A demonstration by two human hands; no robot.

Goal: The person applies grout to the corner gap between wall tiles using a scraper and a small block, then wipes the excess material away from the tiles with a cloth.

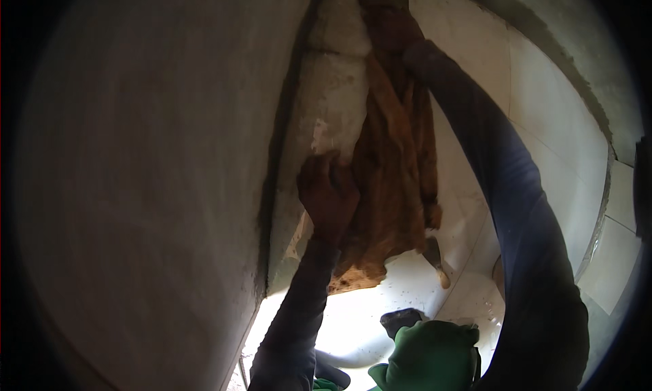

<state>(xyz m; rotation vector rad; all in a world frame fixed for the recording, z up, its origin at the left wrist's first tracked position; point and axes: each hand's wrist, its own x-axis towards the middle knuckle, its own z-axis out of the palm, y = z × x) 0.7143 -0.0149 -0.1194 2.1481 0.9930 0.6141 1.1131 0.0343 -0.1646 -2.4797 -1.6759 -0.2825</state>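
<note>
A long brown cloth [394, 180], rumpled and stained, hangs or lies in folds down the middle of the view. My right hand [394, 30] reaches far up and is closed around its upper end, with a bit of fabric sticking out above the fingers. Lower down, my left hand [329, 195] is curled at the cloth's left edge; the fingers are dim, but they appear to grip the fabric there. Beneath the cloth's lower right edge lies a small tool [437, 262] with a dark blade-like part and a pale end.
A large plain wall [149, 187] rises on the left, with a dark seam along its edge. Pale tiles [550, 126] curve round on the right. Green clothing [435, 354] and a dark object [401, 321], perhaps a shoe, are at the bottom, beside brightly lit floor [356, 323].
</note>
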